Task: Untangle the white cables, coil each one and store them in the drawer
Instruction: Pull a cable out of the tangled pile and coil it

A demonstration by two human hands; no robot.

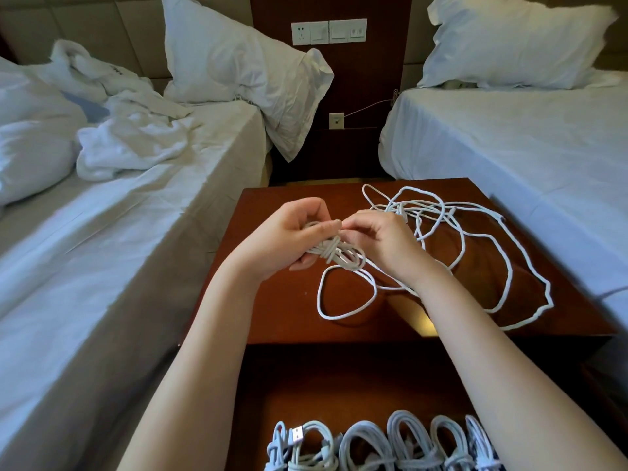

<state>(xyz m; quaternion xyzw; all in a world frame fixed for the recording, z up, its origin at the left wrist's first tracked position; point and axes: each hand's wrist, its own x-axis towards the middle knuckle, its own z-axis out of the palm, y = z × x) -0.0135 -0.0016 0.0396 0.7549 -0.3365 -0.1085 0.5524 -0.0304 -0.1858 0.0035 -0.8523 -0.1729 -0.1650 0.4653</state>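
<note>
While the left hand [292, 236] grips the coiled cable [344, 257], the right hand [380, 240] pinches a strand.

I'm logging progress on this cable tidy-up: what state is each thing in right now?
drawer: open.
stored coils: wound, lined side by side in the drawer.
held coil: wound, wrapped round its middle, not yet in the drawer.
left hand: grips the held coil.
right hand: pinches the held coil's strand by the left fingertips.
loose cables: tangled, spread across the nightstand top.
</note>
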